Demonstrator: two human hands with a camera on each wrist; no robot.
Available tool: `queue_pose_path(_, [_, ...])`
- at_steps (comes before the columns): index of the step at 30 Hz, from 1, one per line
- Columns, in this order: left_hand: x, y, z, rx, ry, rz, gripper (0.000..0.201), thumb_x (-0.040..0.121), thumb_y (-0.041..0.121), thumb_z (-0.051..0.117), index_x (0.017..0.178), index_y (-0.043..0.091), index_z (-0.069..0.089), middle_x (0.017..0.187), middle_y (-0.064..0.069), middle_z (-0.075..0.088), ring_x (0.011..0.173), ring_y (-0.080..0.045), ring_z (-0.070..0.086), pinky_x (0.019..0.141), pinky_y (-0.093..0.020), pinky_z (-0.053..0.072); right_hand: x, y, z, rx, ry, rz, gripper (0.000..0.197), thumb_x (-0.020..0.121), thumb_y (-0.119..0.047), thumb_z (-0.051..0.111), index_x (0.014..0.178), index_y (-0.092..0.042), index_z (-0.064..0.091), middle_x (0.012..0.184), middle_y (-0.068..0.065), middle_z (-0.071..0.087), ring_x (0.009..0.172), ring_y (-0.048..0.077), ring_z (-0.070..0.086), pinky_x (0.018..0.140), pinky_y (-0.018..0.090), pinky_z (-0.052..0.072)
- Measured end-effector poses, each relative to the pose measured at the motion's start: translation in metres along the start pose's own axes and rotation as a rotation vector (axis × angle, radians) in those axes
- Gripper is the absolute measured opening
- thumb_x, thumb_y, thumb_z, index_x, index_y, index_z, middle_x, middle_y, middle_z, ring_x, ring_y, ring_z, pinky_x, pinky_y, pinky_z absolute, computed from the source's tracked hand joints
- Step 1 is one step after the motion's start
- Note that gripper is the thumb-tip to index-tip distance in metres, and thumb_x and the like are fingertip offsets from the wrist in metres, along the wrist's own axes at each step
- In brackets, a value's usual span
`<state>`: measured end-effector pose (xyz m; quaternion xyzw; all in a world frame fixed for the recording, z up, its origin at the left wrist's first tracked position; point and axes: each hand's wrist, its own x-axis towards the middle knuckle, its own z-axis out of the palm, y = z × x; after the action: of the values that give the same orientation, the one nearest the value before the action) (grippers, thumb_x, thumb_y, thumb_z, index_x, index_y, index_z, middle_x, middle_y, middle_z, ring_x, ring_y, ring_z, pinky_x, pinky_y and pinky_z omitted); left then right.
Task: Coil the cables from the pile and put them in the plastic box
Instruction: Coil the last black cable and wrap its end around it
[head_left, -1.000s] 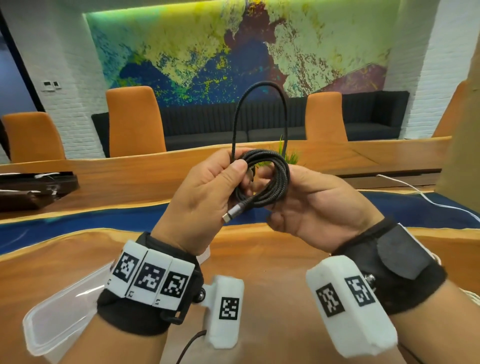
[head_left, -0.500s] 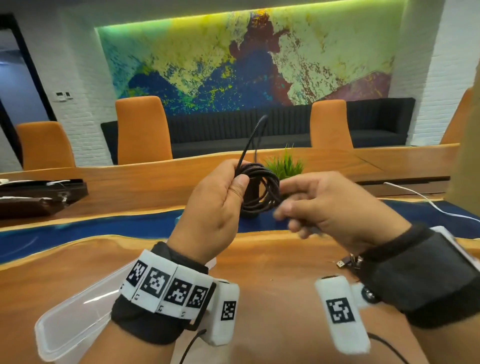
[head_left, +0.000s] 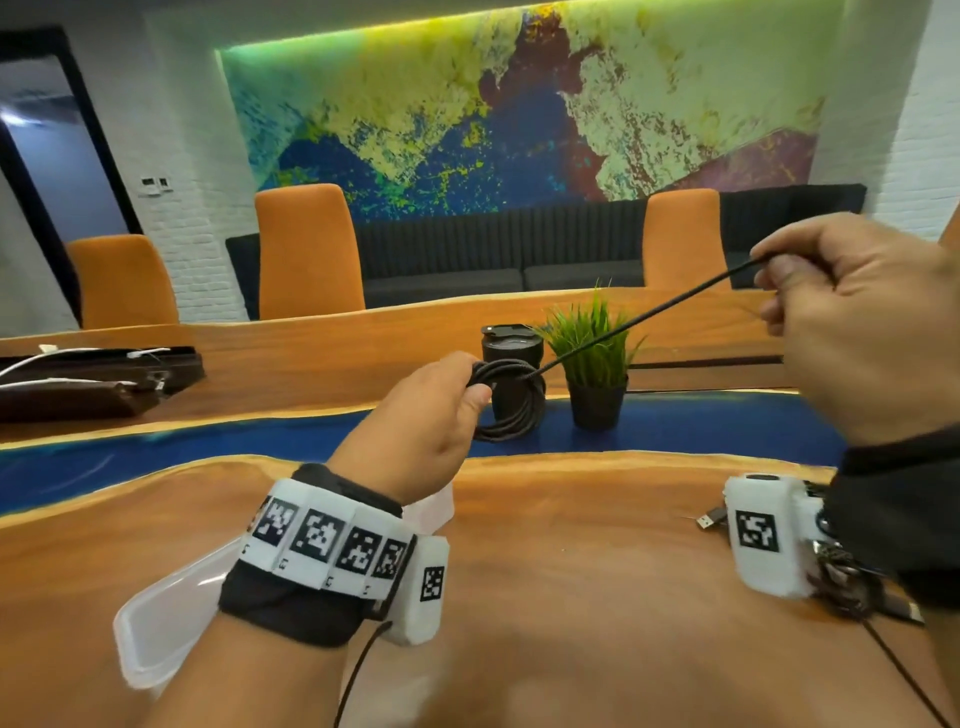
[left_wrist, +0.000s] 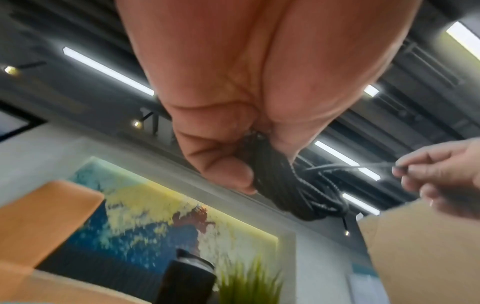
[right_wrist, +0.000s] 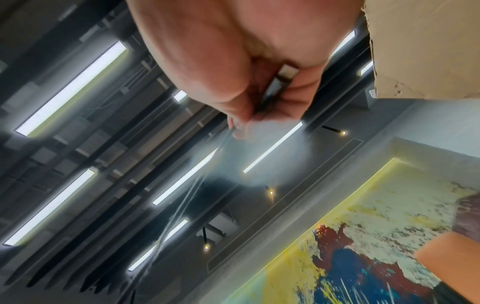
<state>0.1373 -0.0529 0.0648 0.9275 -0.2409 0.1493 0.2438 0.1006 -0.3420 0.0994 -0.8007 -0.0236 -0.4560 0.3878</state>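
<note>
Left hand gripping round braided black cable coil, right hand pinching its taut end.

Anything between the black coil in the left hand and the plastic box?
Nothing visible. The left hand holds the coiled black cable in the air; the plastic box lies open on the table, partly under the left forearm. The right hand pinches the tail taut, so the coil is unfinished.

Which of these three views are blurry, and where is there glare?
Head view: mostly sharp, the black cable crisp between left hand and right hand, edges bowed by the wide lens. Left wrist view: soft, foreground plant smeared. Right wrist view: the cable streaks with motion blur, and ceiling lights bloom into hazy glare.
</note>
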Motion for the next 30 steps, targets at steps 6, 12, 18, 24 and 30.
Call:
queue_pose_path(6, [-0.001, 0.015, -0.006, -1.038, 0.039, -0.114, 0.025, 0.105, 0.017, 0.041, 0.097, 0.014, 0.064, 0.079, 0.000, 0.061, 0.072, -0.010, 0.057, 0.059, -0.023, 0.050, -0.016, 0.013, 0.035, -0.238, -0.099, -0.116, 0.014, 0.096, -0.019, 0.054, 0.100, -0.021, 0.068, 0.096, 0.004, 0.065, 0.093, 0.022, 0.056, 0.083, 0.039, 0.046])
queue_pose_path(12, [0.000, 0.031, -0.006, -1.047, 0.054, -0.082, 0.031, 0.105, 0.025, 0.041, 0.094, 0.024, 0.070, 0.084, 0.004, 0.067, 0.080, -0.009, 0.059, 0.070, -0.029, 0.045, -0.039, 0.000, 0.065, -0.230, -0.427, -0.191, 0.016, 0.093, -0.022, 0.061, 0.082, -0.018, 0.072, 0.078, -0.003, 0.063, 0.079, 0.018, 0.058, 0.071, 0.036, 0.050])
queue_pose_path(18, [-0.002, 0.032, -0.003, -0.915, 0.069, -0.030, 0.028, 0.104, 0.027, 0.043, 0.097, 0.023, 0.071, 0.082, 0.006, 0.064, 0.079, -0.012, 0.053, 0.071, -0.032, 0.037, -0.038, -0.024, 0.062, 0.918, -0.355, 0.558, 0.013, 0.098, -0.003, 0.050, 0.101, -0.001, 0.063, 0.079, 0.009, 0.070, 0.069, 0.016, 0.068, 0.064, 0.028, 0.061])
queue_pose_path(24, [-0.003, 0.034, -0.005, -1.004, 0.065, -0.004, 0.026, 0.096, 0.030, 0.049, 0.093, 0.021, 0.073, 0.079, 0.003, 0.063, 0.076, -0.012, 0.053, 0.069, -0.026, 0.042, -0.035, -0.028, 0.058, 1.369, -0.336, 0.714, 0.015, 0.099, -0.007, 0.047, 0.104, -0.004, 0.061, 0.082, 0.009, 0.069, 0.071, 0.014, 0.069, 0.064, 0.023, 0.058])
queue_pose_path(30, [-0.002, 0.037, 0.002, -1.086, 0.023, 0.081, 0.025, 0.097, 0.028, 0.049, 0.100, 0.016, 0.071, 0.096, -0.019, 0.064, 0.095, -0.033, 0.054, 0.094, -0.058, 0.044, -0.053, -0.038, 0.061, 1.372, -0.831, 0.688, 0.016, 0.082, -0.018, 0.062, 0.096, -0.012, 0.067, 0.089, 0.003, 0.061, 0.071, 0.011, 0.052, 0.058, 0.023, 0.041])
